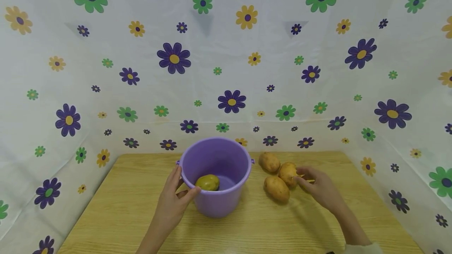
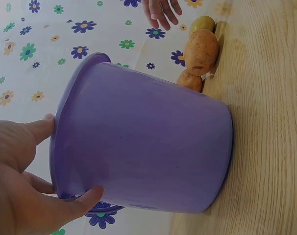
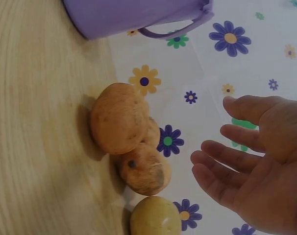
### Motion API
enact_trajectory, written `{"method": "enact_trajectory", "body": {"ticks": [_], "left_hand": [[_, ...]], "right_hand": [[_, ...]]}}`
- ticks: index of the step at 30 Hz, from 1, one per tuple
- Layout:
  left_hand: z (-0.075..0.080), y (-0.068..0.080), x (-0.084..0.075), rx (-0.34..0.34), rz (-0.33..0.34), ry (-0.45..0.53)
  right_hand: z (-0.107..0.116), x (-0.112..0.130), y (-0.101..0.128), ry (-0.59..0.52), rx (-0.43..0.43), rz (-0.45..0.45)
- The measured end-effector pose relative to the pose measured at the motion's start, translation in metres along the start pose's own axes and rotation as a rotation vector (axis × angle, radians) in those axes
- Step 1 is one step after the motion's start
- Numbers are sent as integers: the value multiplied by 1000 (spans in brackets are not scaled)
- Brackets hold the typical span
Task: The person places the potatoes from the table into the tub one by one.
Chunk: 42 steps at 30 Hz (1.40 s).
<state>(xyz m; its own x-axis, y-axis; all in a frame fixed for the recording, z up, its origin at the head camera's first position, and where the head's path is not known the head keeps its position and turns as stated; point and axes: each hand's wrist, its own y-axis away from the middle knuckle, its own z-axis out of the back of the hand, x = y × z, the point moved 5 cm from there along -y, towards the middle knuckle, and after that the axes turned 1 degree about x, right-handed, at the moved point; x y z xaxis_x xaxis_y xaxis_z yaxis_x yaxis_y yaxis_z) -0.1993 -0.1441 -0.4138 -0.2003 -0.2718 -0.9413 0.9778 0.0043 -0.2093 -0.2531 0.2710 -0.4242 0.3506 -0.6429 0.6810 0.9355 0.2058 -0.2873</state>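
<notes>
A purple bucket stands upright on the table, and my left hand grips its rim on the near left side. Inside it, a green-yellow fruit, mango-like, lies on the bottom. To the bucket's right sit three potatoes, grouped close together. My right hand hovers over the right end of this group with its fingers spread and nothing in them. In the right wrist view a smooth yellowish fruit lies beside the potatoes; the right hand mostly hides it from the head view.
The wooden table is bounded at the back and sides by a white sheet printed with flowers. The bucket's handle hangs down at its back in the right wrist view.
</notes>
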Motion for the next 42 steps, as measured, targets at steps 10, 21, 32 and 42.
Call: {"method": "enact_trajectory", "body": {"ticks": [10, 21, 32, 42], "left_hand": [[0, -1, 2, 0, -3, 5], [0, 1, 1, 7, 6, 12], [1, 2, 0, 7, 7, 22], [1, 1, 2, 6, -6, 29]], "right_hand": [[-20, -16, 7, -29, 54, -97], [-41, -25, 13, -88, 117, -155], [-57, -29, 13, -71, 118, -210], [-68, -33, 15, -36, 117, -243]]}}
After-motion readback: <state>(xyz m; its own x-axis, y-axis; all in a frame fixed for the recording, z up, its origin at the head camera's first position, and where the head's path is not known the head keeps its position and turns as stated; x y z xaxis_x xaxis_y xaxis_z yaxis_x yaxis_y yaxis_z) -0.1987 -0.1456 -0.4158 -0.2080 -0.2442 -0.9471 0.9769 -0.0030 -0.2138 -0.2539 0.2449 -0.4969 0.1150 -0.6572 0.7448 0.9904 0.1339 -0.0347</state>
